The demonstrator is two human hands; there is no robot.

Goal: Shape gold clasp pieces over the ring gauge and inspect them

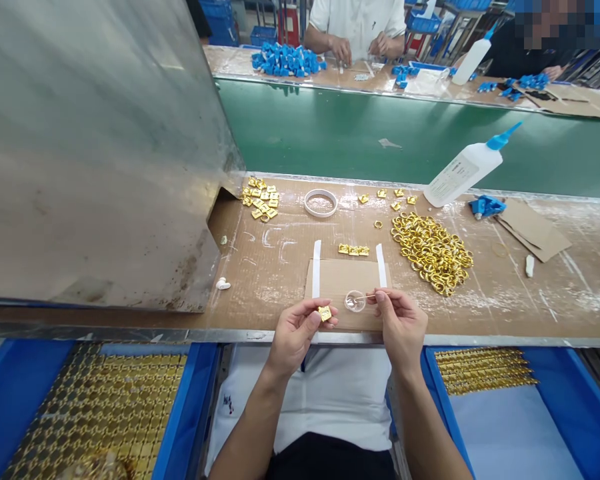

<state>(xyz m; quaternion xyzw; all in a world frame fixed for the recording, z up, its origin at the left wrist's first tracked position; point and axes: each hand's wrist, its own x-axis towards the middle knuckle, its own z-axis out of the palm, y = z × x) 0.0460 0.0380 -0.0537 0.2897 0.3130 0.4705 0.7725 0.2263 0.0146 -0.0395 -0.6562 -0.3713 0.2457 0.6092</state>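
My left hand (296,328) pinches a small gold square piece (325,313) over the front of the cardboard pad. In my right hand (401,327) is a thin stick (367,297), its tip at a small clear round dish (355,301) on the taped cardboard pad (347,273). Behind the pad lies a short row of gold pieces (353,250). A heap of gold rings (430,253) sits to the right, and a cluster of gold square pieces (261,198) is at the back left. Several more gold pieces (381,193) lie behind the heap.
A large metal housing (95,153) stands at left. A white bottle (463,175) leans at the back right. There are a tape roll (321,203), blue trays (195,400) (565,380) below the edge, a green belt (330,127) and two people opposite.
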